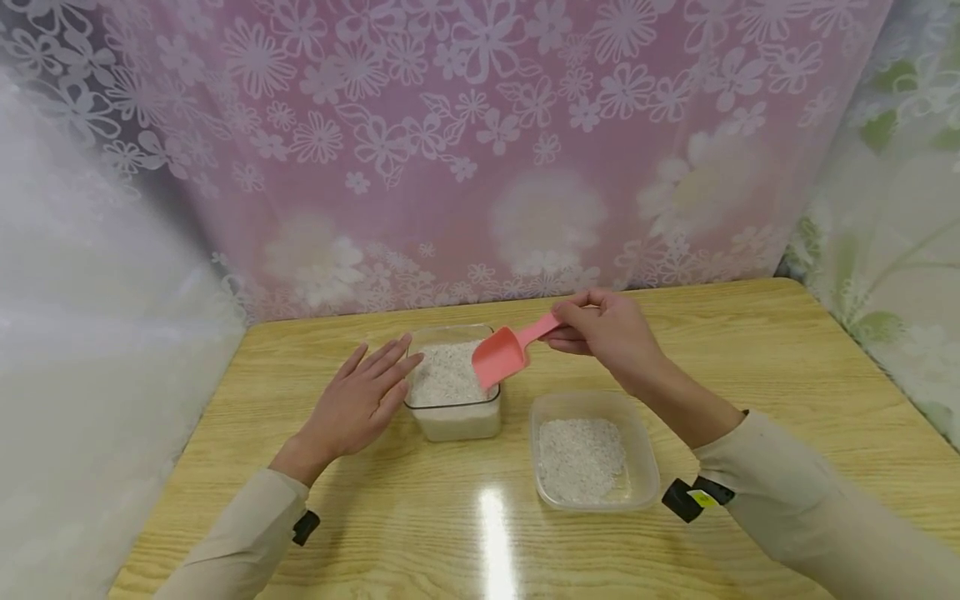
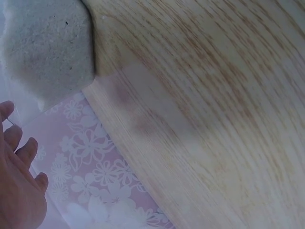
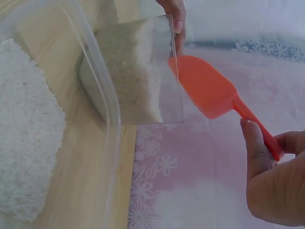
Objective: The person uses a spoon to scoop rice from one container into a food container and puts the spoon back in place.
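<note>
Pink floral curtain (image 1: pixel 465 167) behind wooden table (image 1: pixel 360 525).

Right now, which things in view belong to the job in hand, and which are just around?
Part of the job:
pink plastic scoop, held in the right hand
clear square container of pale grains, left hand at its rim
translucent plastic tub, also holding grains

Just around:
yellowish wood-grain table
pink floral curtain
black wrist devices

Right hand (image 1: pixel 609 331) gripping pink scoop (image 1: pixel 502 357), filled container (image 1: pixel 459 423)
</note>
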`<state>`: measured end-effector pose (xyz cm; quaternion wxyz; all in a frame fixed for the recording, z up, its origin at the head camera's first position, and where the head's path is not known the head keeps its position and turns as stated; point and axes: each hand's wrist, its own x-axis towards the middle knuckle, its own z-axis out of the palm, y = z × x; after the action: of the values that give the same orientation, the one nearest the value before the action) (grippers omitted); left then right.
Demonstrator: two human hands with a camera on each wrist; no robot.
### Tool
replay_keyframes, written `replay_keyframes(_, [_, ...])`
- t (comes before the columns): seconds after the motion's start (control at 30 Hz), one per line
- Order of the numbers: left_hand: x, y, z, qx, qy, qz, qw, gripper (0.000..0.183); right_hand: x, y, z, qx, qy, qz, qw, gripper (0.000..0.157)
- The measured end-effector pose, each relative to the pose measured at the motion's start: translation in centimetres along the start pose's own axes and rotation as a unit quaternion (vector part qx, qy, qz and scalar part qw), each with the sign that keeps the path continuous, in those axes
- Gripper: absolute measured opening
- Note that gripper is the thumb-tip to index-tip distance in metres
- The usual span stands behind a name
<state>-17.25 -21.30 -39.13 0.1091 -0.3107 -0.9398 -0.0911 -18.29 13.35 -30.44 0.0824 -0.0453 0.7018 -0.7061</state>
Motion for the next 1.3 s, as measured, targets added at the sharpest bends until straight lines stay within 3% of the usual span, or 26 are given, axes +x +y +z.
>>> replay_keyframes(0.57, [0.0,0.1,0.1,-0.005,0.011,0.001,0.9999,0.046,1.3,0.0,3.2,-0.065,-0.009,-0.011,0.998,0.021])
replay_keyframes(0.83, [0.1,0.1,0.1,-0.013,0.002,-0.004,0.9999,0.045,0.9,2.1,4.6,-0.032,-0.013,0.030,0.999,0.019])
replay_keyframes(1.3, [0.0,0.0,0.2,-0.016,0.002,-0.008,0.9998,0.045,0.8,3.9,4.9,0.048,0.000,0.080,0.996,0.024])
